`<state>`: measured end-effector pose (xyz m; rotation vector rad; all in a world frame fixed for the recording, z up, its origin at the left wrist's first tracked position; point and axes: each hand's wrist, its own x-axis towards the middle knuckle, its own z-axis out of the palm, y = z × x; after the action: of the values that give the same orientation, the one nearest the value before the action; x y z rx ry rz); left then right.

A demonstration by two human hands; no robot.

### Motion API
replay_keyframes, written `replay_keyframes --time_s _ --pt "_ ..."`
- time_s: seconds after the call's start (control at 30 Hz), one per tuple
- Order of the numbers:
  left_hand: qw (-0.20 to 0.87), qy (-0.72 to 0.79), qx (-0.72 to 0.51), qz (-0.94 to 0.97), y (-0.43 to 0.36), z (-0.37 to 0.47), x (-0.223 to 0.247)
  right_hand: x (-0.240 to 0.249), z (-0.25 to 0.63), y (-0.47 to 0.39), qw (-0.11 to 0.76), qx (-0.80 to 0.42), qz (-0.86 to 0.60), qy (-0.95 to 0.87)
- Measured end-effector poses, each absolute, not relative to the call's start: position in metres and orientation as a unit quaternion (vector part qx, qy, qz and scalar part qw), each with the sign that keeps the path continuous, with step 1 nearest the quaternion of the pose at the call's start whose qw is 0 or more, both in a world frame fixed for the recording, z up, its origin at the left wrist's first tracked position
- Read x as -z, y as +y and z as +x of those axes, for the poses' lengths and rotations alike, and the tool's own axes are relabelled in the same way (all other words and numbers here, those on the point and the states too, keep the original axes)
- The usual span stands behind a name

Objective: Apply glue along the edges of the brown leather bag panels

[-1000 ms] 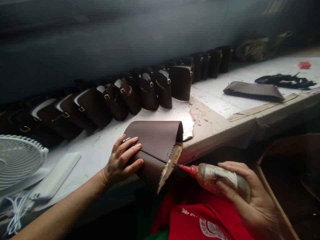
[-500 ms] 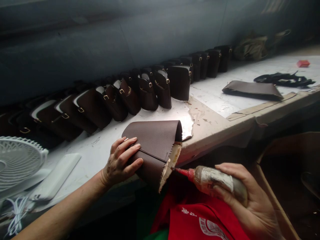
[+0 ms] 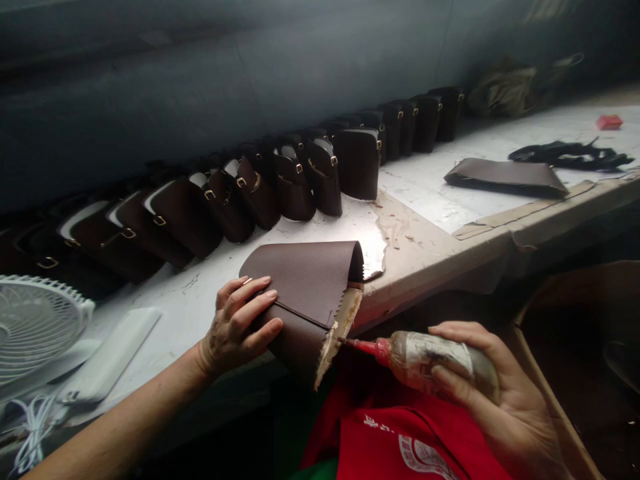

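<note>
A brown leather piece (image 3: 310, 273), curved like a sleeve, lies at the table's front edge with its zigzag-cut end facing right. My left hand (image 3: 243, 320) rests on its left part, the fingers spread over the top and the thumb below them, holding it. In my right hand (image 3: 485, 380) is a glue bottle (image 3: 430, 360) with a red nozzle, tilted to the left. The nozzle's dark tip is at the pale, ragged inner flap (image 3: 333, 343) of the leather piece; whether they touch is unclear.
Dark brown leather pouches (image 3: 357, 163) with buckles stand in rows along the wall. On the left are a white fan (image 3: 40, 327), a white box (image 3: 113, 353) and a cable (image 3: 33, 433). A flat leather piece (image 3: 505, 177), black straps (image 3: 570, 157) and a red object (image 3: 609, 122) lie right.
The nozzle tip has moved slightly left and down along the flap. My left hand and the leather piece have shifted a little to the left.
</note>
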<state>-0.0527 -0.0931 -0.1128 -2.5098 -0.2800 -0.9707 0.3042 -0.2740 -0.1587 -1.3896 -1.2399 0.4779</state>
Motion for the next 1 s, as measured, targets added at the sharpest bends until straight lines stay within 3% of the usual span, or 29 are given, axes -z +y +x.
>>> replay_keyframes --time_s 0.43,1.0 --pt "0.233 -0.109 0.355 -0.899 -0.097 -0.052 0.114 0.149 0.296 -0.284 0.564 -0.123 -0.581 -0.574" --pt "0.232 -0.114 0.362 -0.896 -0.1 -0.055 0.113 0.139 0.294 -0.292 0.523 -0.167 -0.592 -0.59"
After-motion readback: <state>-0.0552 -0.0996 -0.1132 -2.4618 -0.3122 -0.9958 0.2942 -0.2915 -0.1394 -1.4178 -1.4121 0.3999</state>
